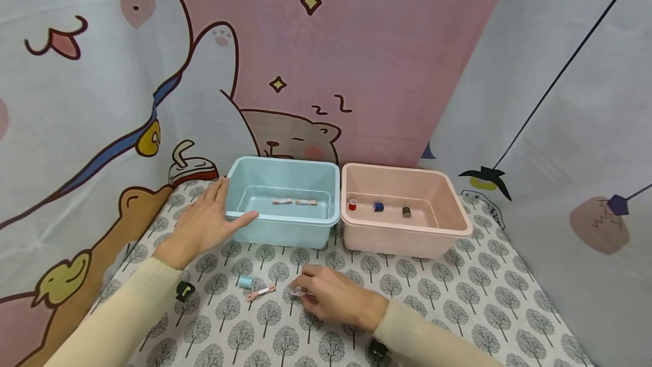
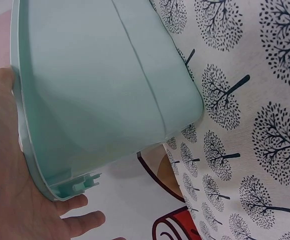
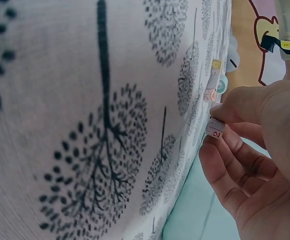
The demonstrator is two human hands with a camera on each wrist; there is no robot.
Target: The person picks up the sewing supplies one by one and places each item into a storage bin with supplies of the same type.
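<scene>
Head view: the held tape (image 1: 297, 292), a small folded measuring strip with a printed 2 legible in the right wrist view, is pinched between thumb and fingers of the right hand (image 1: 333, 297), low over the patterned cloth (image 1: 484, 310) on the near side. Just left of it lie a loose tape (image 1: 261, 293) and a pale blue spool (image 1: 245, 281). Farther off, the blue tub (image 1: 285, 234) contains two tapes (image 1: 307, 202); to its right, the pink tub (image 1: 397, 242) contains a red spool (image 1: 352, 204), a dark blue spool (image 1: 378, 207) and an olive spool (image 1: 406, 212). Judged by this grouping, five pieces appear placed and three remain outside. The left hand (image 1: 206, 217), well apart from the right, rests at the blue tub's left end, fingers extended, thumb over the near rim. Edges: each near rim stands raised before its tub floor; whether the neighbouring rims touch cannot be told. Open room: bare floor surrounds the two tapes, and unobstructed cloth separates the right hand from the blue tub.
</scene>
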